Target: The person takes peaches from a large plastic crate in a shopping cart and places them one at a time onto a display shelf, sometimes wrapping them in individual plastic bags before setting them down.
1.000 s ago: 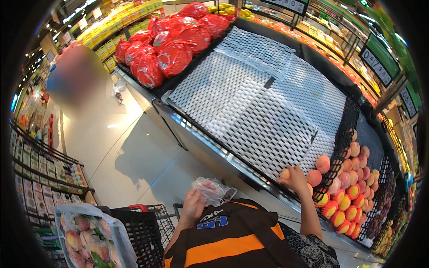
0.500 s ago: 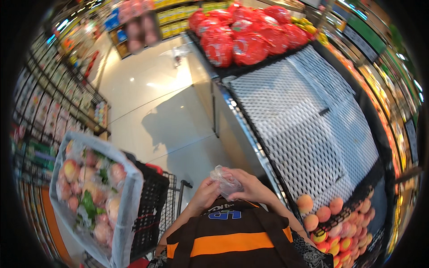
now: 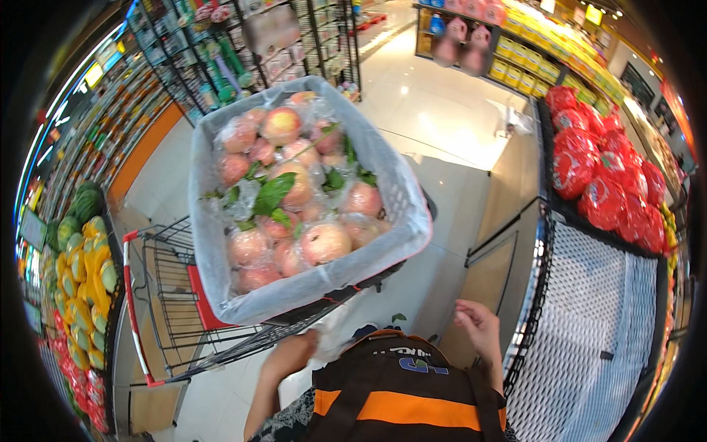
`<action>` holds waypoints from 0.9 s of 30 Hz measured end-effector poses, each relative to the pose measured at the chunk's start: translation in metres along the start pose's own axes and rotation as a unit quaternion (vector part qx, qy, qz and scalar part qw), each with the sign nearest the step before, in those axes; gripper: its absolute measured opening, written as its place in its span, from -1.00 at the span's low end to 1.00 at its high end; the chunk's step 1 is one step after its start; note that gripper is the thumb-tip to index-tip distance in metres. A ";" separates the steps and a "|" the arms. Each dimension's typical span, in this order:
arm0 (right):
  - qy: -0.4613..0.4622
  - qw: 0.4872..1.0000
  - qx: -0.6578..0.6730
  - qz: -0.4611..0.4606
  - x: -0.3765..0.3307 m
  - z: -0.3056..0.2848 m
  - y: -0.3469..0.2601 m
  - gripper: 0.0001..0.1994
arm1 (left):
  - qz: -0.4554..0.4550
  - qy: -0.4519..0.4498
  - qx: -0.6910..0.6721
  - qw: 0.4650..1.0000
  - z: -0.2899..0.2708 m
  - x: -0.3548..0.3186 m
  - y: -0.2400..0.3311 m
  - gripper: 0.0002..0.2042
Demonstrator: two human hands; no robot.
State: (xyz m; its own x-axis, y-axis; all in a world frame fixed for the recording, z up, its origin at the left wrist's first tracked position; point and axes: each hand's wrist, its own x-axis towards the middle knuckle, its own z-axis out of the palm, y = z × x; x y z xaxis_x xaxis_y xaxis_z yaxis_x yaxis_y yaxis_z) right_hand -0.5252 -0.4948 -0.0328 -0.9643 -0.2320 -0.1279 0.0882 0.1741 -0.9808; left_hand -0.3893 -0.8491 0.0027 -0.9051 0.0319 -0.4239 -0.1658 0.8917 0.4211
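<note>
Plastic bag (image 3: 335, 331): a thin clear bag is hanging crumpled just below the near rim of the crate, in the left hand's grip, in front of the person's chest.
Left hand (image 3: 291, 353): it is reaching up toward the near lower edge of the crate, fingers curled together and pinching the bag's left side; the fingertips themselves are partly hidden by the film.
Right hand (image 3: 477, 328): it is hovering to the right of the crate, below its level and beside the mesh edge of the display stand, fingers loosely bent and slightly apart, gripping nothing and well clear of the bag.
Crate (image 3: 412, 214): a pale crate lined with clear film is sitting on top of the cart, filling the middle of the view.
Peaches (image 3: 324, 241): pink-yellow fruit, mixed with green leaves, are lying packed inside the crate under the film.
Cart (image 3: 158, 295): a black wire cart with red trim is standing under and to the left of the crate.
Display stand (image 3: 589, 324): a white-netted bed is running to the right of the crate.
Red bags (image 3: 604, 177): shiny red net sacks are lying at the stand's far end, right of the crate.
</note>
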 end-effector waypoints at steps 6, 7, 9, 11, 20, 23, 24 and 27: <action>0.065 0.968 -0.096 -0.221 0.038 0.021 -0.085 -0.79 | -0.251 0.335 -0.027 0.908 -0.056 -0.070 -0.053 -0.64; 0.066 0.951 -0.122 -0.275 0.045 0.029 -0.103 -0.78 | -0.246 0.364 -0.007 0.898 -0.054 -0.068 -0.068 -0.59; 0.026 0.881 -0.197 -0.430 0.060 0.054 -0.148 -0.75 | -0.243 0.378 0.022 0.893 -0.049 -0.063 -0.086 -0.53; -0.093 0.869 -0.188 -0.448 0.071 0.090 -0.193 -0.71 | -0.244 0.354 0.042 0.902 -0.050 -0.063 -0.095 -0.51; -0.406 0.724 -0.491 -0.263 0.136 0.192 -0.217 -0.38 | -0.232 0.494 -0.020 0.838 -0.059 -0.042 -0.115 -0.46; -0.413 0.713 -0.503 -0.261 0.138 0.197 -0.212 -0.38 | -0.258 0.449 -0.095 0.850 -0.064 -0.042 -0.107 -0.27; -0.419 0.715 -0.495 -0.259 0.140 0.197 -0.210 -0.38 | -0.246 0.482 -0.097 0.835 -0.066 -0.043 -0.105 -0.30; -0.407 0.728 -0.473 -0.284 0.145 0.197 -0.201 -0.40 | -0.147 0.615 -0.086 0.769 -0.079 -0.052 -0.096 -0.48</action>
State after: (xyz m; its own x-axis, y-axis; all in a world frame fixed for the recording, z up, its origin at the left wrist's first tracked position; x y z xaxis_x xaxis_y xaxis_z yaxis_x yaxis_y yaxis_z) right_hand -0.6331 -0.7519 0.1164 -0.2760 -0.9470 -0.1644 -0.8500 0.3203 -0.4181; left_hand -0.3574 -0.9719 0.0474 -0.4857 -0.7065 0.5147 -0.3883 0.7019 0.5971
